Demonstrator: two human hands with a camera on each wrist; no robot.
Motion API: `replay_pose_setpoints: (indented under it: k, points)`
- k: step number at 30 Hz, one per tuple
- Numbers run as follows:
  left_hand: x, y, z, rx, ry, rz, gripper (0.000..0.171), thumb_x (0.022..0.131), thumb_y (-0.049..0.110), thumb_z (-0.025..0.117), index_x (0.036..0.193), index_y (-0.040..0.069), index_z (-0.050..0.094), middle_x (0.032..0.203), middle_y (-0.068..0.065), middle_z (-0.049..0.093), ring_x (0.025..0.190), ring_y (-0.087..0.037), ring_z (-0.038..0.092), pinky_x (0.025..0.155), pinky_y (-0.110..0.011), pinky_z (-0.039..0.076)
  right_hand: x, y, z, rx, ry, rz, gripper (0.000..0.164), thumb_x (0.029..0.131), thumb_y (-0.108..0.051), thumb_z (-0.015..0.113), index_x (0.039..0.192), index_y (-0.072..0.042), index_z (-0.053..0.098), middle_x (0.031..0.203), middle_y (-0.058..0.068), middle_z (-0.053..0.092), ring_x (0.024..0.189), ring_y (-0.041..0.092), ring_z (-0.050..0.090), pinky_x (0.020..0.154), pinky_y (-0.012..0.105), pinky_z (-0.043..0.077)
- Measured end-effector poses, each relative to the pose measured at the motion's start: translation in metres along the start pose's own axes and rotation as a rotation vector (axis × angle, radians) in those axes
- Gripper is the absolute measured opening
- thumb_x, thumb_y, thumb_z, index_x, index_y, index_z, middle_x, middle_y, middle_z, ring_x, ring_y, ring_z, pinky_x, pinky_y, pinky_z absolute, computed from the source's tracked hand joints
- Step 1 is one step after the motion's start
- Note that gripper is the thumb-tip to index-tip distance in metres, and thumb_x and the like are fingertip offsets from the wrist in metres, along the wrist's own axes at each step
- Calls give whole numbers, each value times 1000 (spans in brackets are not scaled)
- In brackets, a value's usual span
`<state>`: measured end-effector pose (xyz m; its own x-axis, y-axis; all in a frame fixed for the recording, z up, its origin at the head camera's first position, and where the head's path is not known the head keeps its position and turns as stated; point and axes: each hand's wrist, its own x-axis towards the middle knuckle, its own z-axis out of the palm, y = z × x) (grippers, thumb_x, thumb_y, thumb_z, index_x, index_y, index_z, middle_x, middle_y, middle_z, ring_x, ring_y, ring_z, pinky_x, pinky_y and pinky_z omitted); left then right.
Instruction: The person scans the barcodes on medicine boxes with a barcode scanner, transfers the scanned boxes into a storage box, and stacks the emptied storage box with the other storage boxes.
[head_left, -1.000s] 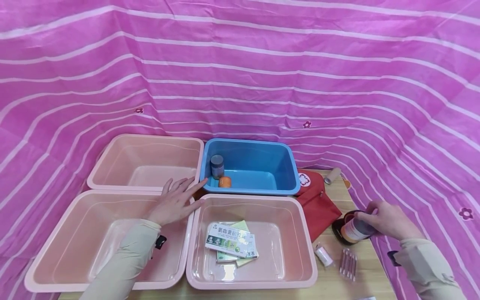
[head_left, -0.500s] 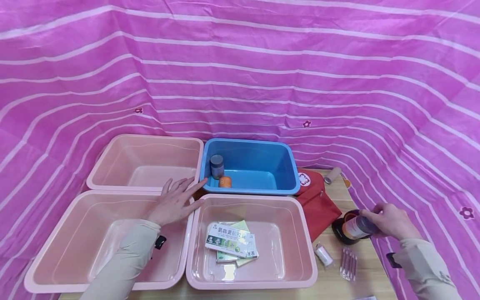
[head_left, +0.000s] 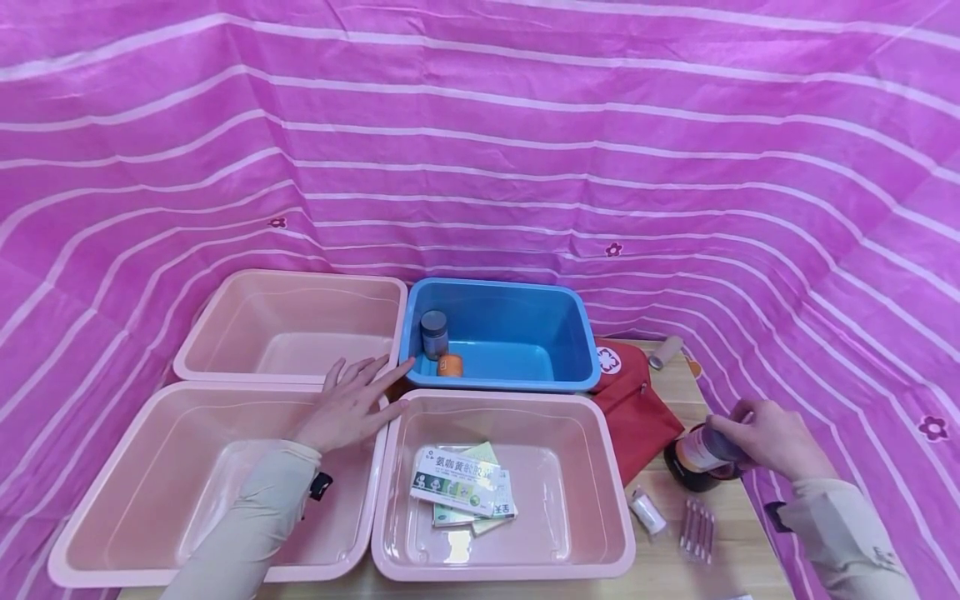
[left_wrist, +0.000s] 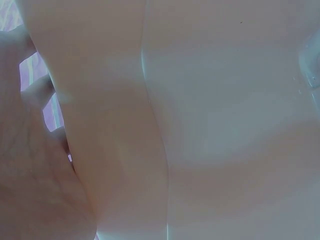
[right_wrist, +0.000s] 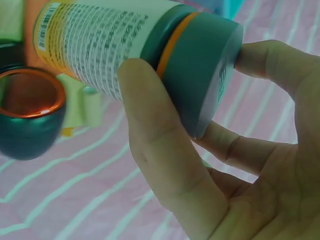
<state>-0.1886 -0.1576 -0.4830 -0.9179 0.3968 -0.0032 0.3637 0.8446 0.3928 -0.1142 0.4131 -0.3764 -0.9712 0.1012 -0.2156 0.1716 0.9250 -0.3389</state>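
My right hand point(head_left: 776, 442) grips a medicine bottle point(head_left: 705, 450) by its dark cap end, with thumb and fingers around it. In the right wrist view the bottle point(right_wrist: 105, 42) lies tilted, its white and orange label covered in small print. Close to it is a dark, rounded object with an orange rim point(right_wrist: 30, 112); in the head view this dark object point(head_left: 693, 482) is partly hidden behind the bottle. My left hand point(head_left: 348, 407) rests with spread fingers on the rims where the bins meet. The left wrist view shows mostly a pink bin wall point(left_wrist: 110, 125).
A blue bin point(head_left: 510, 358) holds a grey-lidded jar point(head_left: 434, 333) and an orange item point(head_left: 450, 365). Several medicine boxes point(head_left: 457, 483) lie in the front right pink bin point(head_left: 570, 492). A red pouch point(head_left: 637, 408), small white tube point(head_left: 647, 512) and packet of reddish vials point(head_left: 697, 531) lie rightward.
The bottle in my right hand has tilted and shifted slightly left and up over the dark object. My left hand has stayed in place.
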Motion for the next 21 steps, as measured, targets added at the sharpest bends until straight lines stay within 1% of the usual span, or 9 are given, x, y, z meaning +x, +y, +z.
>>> replay_pose_setpoints:
  k: [2, 8, 12, 15, 21]
  points:
    - [0, 0, 0, 2, -1, 1, 72, 99, 62, 53, 162, 37, 29, 168, -15, 30, 153, -43, 25, 123, -69, 2, 0, -11, -2, -22, 40, -46, 43, 95, -42, 68, 94, 1, 68, 76, 6, 72, 65, 18, 64, 58, 33, 51]
    - [-1, 0, -1, -6, -6, -1, 72, 99, 62, 53, 162, 37, 30, 168, -15, 29, 153, -44, 24, 123, -70, 2, 5, -54, -12, -7, 104, -163, 35, 93, -34, 72, 96, 1, 70, 79, 9, 72, 63, 15, 63, 54, 31, 52]
    - [-1, 0, -1, -15, -9, -2, 72, 98, 62, 53, 162, 37, 29, 168, -15, 28, 153, -45, 24, 123, -70, 1, 14, -82, -16, 54, 113, -237, 29, 92, -28, 72, 99, 0, 69, 85, 14, 74, 63, 15, 66, 52, 29, 56]
    - [-1, -1, -1, -14, -11, -4, 73, 98, 62, 53, 162, 38, 29, 169, -15, 28, 153, -45, 24, 123, -70, 1, 22, -103, -18, 87, 90, -268, 27, 92, -24, 72, 102, 1, 67, 88, 17, 74, 63, 17, 68, 51, 29, 58]
    - [-1, 0, -1, -14, -4, -3, 72, 98, 63, 52, 162, 38, 29, 169, -15, 29, 153, -44, 25, 123, -70, 0, 44, -147, -23, 14, 115, -357, 24, 89, -25, 75, 95, -3, 69, 81, 10, 69, 68, 19, 63, 57, 31, 54]
